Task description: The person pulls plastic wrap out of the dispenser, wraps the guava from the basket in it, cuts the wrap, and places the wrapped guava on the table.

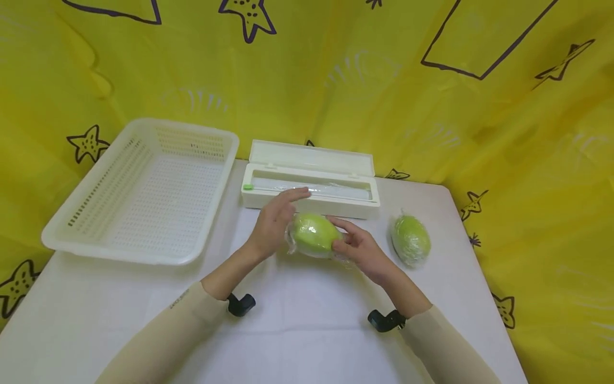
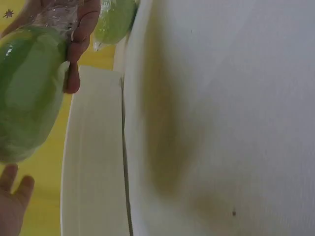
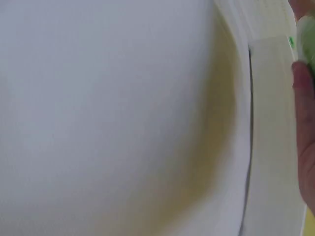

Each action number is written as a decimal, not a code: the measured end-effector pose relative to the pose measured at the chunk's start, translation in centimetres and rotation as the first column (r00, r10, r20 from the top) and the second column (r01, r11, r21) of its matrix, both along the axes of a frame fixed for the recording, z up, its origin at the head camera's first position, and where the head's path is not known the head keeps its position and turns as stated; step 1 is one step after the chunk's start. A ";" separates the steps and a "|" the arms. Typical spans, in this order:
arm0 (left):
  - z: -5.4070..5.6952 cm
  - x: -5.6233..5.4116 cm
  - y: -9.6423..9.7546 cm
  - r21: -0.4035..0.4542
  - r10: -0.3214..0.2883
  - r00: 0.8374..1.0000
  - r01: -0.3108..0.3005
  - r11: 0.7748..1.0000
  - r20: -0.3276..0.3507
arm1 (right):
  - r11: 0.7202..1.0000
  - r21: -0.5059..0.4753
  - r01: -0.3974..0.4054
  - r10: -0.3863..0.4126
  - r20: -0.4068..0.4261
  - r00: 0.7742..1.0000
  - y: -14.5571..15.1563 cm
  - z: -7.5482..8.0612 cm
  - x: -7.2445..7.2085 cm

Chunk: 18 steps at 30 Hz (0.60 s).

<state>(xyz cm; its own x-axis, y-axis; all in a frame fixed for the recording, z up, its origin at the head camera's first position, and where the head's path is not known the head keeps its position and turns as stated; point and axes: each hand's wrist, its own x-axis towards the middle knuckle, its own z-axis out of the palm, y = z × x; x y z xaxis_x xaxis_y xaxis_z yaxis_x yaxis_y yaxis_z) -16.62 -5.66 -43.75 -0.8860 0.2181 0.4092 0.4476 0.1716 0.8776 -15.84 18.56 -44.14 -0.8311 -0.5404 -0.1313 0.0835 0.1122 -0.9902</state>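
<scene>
A smooth green oval fruit (image 1: 314,234) wrapped in clear plastic film is held above the table, with loose film at both ends. My right hand (image 1: 362,248) grips its right end between thumb and fingers. At the other end is my left hand (image 1: 273,224), fingers extended; in the left wrist view those fingers (image 2: 23,189) lie just off the fruit (image 2: 29,93). Behind both hands, a white cling film box (image 1: 312,205) stands with its lid up and a film roll inside. The right wrist view catches only part of my right hand (image 3: 306,132).
A second film-wrapped green fruit (image 1: 411,240) lies on the table to the right. On the left stands a large white plastic basket (image 1: 223,213) with perforated sides. A yellow curtain (image 1: 297,80) with printed stars hangs behind the white-covered table (image 1: 297,341).
</scene>
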 end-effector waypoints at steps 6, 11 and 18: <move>-0.5 0.4 0.1 -0.142 -0.102 0.930 0.055 0.988 -0.353 | 0.981 -0.182 -0.068 0.087 0.102 0.991 -1.0 -0.2 0.5; -0.2 0.6 -1.3 -0.346 -0.124 0.852 -0.070 0.936 -0.508 | 0.986 -0.164 -0.014 0.029 0.087 0.996 -0.9 -0.2 0.3; -0.3 2.3 -2.7 -0.412 -0.127 0.859 -0.104 0.905 -0.496 | 0.970 -0.230 0.083 -0.048 0.154 0.987 -0.2 -0.2 0.3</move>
<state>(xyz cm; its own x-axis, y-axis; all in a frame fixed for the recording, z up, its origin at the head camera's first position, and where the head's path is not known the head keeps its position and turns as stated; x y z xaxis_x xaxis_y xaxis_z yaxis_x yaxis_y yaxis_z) -14.34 -8.41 -44.08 -0.5787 0.4760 0.6622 0.8065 0.4545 0.3781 -15.50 18.41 -44.32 -0.8471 -0.5155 -0.1296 0.2285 -0.1330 -0.9644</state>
